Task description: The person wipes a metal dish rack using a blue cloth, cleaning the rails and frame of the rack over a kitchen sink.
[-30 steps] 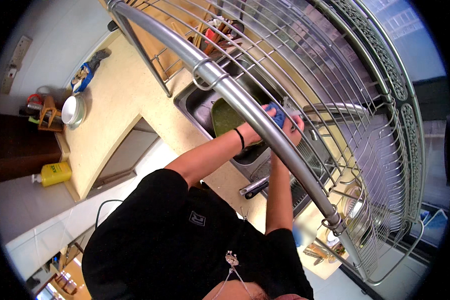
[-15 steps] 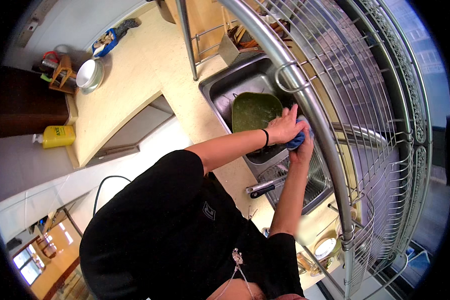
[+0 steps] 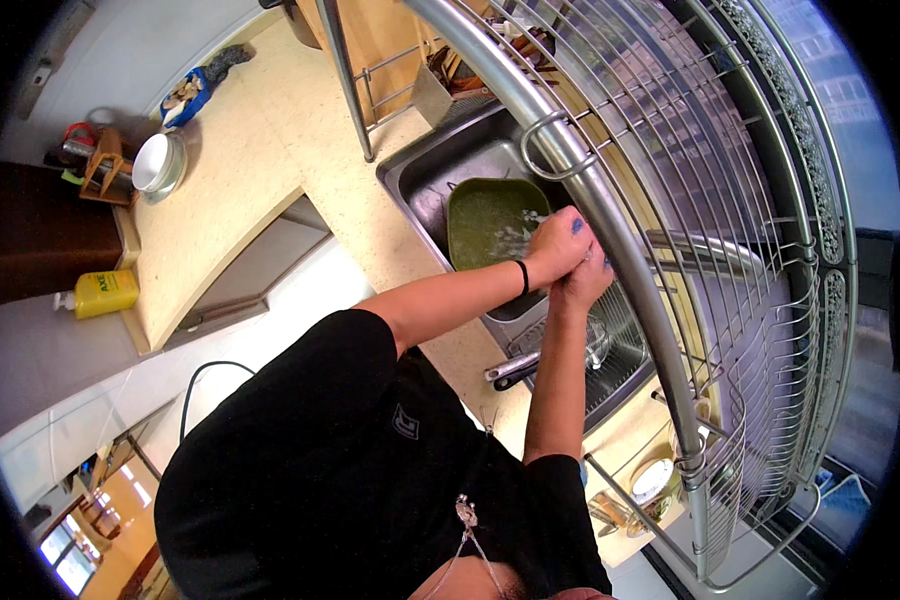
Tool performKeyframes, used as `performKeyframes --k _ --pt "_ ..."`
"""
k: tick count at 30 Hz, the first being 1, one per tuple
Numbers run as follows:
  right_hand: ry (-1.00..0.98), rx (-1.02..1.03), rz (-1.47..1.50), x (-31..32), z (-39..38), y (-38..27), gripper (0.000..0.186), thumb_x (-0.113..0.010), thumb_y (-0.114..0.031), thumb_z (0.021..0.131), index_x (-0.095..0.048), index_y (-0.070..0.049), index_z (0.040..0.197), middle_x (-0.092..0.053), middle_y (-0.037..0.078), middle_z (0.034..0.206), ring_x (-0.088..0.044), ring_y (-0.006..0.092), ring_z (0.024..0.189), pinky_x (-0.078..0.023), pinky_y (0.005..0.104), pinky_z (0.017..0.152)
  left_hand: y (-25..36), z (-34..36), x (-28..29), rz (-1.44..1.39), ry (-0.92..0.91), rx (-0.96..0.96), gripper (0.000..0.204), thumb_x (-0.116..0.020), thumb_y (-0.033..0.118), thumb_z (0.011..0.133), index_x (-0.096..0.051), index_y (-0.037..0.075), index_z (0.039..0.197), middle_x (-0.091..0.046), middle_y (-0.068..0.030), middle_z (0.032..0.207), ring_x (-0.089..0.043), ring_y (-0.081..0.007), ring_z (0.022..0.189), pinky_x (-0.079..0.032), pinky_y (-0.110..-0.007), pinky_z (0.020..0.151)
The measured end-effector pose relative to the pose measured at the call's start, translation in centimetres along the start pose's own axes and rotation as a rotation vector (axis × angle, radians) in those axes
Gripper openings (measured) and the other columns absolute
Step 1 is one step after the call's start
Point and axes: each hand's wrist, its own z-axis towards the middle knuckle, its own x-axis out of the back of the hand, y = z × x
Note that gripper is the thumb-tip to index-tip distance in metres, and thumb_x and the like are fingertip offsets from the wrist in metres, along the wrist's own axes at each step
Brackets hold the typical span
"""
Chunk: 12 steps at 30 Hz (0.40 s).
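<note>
Over the steel sink (image 3: 425, 185), my left hand (image 3: 558, 243) and my right hand (image 3: 584, 280) are pressed together, both closed on a blue cloth (image 3: 577, 227). Only small bits of the cloth show between the fingers; the rest is hidden inside my grip. Below and to the left of my hands, a green square basin (image 3: 485, 220) sits in the sink. It holds water, and white splashes break its surface beside my left hand. A black band circles my left wrist.
A steel dish rack (image 3: 620, 225) arches over the sink's right side. Handled utensils (image 3: 513, 372) lie at the sink's near edge. White bowls (image 3: 157, 163) and a blue bag (image 3: 185, 97) stand on the left counter (image 3: 240, 150). A yellow pump bottle (image 3: 105, 294) is at far left.
My hands have closed tightly around the blue cloth, bunching it almost out of sight. Splashes have appeared in the green basin. The whole view has shifted slightly.
</note>
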Motion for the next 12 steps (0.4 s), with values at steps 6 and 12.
performKeyframes --k 6,12 --pt "-0.235 -0.501 0.39 3.4 1.6 -0.3 0.029 -0.06 -0.022 0.095 -0.062 -0.002 0.115 -0.066 0.009 0.11 -0.064 0.0223 0.102 -0.053 0.0387 0.091 -0.4 0.2 1.2 0.265 -0.217 -0.344 0.039 -0.067 0.037 0.08 -0.061 0.003 0.098 -0.064 -0.0206 0.093 -0.064 -0.0376 0.088 -0.051 -0.045 0.078" --pt "-0.347 -0.493 0.42 6.3 1.2 -1.9 0.051 -0.055 -0.041 0.097 -0.051 -0.002 0.13 -0.061 0.016 0.125 -0.058 0.0327 0.115 -0.046 0.0553 0.1 -1.0 1.3 2.4 -0.56 -0.284 -0.023 0.052 -0.081 0.004 0.063 -0.055 0.009 0.108 -0.057 -0.0039 0.104 -0.056 -0.0161 0.098 -0.046 -0.031 0.09"
